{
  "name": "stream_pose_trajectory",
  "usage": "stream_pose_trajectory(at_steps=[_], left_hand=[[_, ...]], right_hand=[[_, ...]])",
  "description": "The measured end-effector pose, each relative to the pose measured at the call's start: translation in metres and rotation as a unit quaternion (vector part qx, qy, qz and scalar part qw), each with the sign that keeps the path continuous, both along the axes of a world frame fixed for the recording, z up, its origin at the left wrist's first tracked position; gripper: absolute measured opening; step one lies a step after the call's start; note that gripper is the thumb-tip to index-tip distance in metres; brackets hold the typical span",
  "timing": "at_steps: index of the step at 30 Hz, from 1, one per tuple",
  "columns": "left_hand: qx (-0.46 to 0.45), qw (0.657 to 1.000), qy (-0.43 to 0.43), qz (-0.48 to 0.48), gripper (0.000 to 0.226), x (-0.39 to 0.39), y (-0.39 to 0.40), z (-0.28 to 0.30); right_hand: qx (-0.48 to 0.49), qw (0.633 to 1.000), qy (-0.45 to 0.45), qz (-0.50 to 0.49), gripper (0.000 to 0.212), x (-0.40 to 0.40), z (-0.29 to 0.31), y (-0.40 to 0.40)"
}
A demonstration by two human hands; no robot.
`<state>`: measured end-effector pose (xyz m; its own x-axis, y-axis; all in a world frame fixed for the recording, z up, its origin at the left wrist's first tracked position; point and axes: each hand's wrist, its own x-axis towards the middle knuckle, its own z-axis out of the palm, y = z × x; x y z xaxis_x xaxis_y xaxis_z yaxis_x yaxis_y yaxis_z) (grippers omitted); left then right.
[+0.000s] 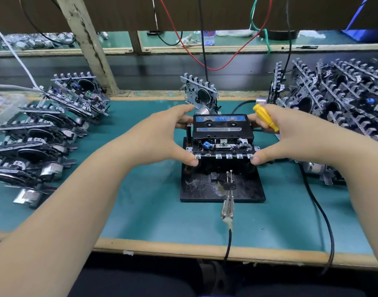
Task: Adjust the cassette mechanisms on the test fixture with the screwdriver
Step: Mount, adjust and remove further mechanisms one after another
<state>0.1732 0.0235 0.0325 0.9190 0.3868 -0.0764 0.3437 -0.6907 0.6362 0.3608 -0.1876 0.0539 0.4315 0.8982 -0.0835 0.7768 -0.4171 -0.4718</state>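
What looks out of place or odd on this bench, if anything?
One thing stands out: a cassette mechanism stands tilted on its edge behind the fixture, apart from the piles at both sides. The fixture's base plate looks scratched and smeared. The right hand holds the yellow screwdriver while gripping the mounted mechanism.

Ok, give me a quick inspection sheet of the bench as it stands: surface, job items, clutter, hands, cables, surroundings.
Surface: teal bench mat, wooden front edge.
Job's things: black cassette on a metal mechanism atop the black test fixture; yellow-handled screwdriver.
Clutter: stacked mechanisms left and right.
Hands: left hand and right hand grip the mechanism's ends; the right also holds the screwdriver.
Cables: black cable across the mat; red wire hanging.
Surroundings: wooden post, rear shelf.
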Motion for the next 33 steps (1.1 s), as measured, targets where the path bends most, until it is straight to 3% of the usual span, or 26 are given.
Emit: stream_pose_trajectory(at_steps=[3, 7, 10, 14, 17, 21, 28, 33], left_hand=[[0.013, 1.0, -0.004, -0.009, 0.118, -0.003, -0.004, 0.001], [0.154, 0.984, -0.058, -0.069, 0.089, -0.016, -0.019, -0.006], [0.193, 0.97, -0.112, -0.094, 0.072, -0.02, -0.038, -0.019], [0.191, 0.971, -0.135, -0.039, 0.079, -0.019, -0.052, -0.035], [0.185, 0.969, -0.158, -0.032, 0.075, -0.018, -0.052, -0.04], [0.22, 0.956, -0.192, -0.034, 0.07, -0.016, -0.051, -0.042], [0.236, 0.943, -0.228, -0.05, 0.068, -0.017, -0.051, -0.042], [0.231, 0.95, -0.199, -0.069, 0.091, -0.022, -0.052, -0.045]], right_hand=[[0.001, 1.0, 0.005, -0.005, 0.061, 0.0, -0.004, -0.002], [0.006, 0.998, 0.054, -0.018, 0.058, 0.003, -0.011, -0.005], [0.013, 0.998, 0.054, -0.026, 0.055, 0.003, -0.015, -0.007], [0.064, 0.997, 0.047, -0.013, 0.045, -0.008, -0.021, -0.015], [0.192, 0.98, 0.046, 0.003, 0.068, -0.025, -0.029, -0.023], [0.309, 0.948, 0.072, -0.006, 0.047, -0.042, -0.049, -0.02], [0.382, 0.905, 0.185, -0.02, 0.039, -0.048, -0.069, -0.014], [0.401, 0.892, 0.203, -0.038, 0.036, -0.049, -0.074, -0.011]])
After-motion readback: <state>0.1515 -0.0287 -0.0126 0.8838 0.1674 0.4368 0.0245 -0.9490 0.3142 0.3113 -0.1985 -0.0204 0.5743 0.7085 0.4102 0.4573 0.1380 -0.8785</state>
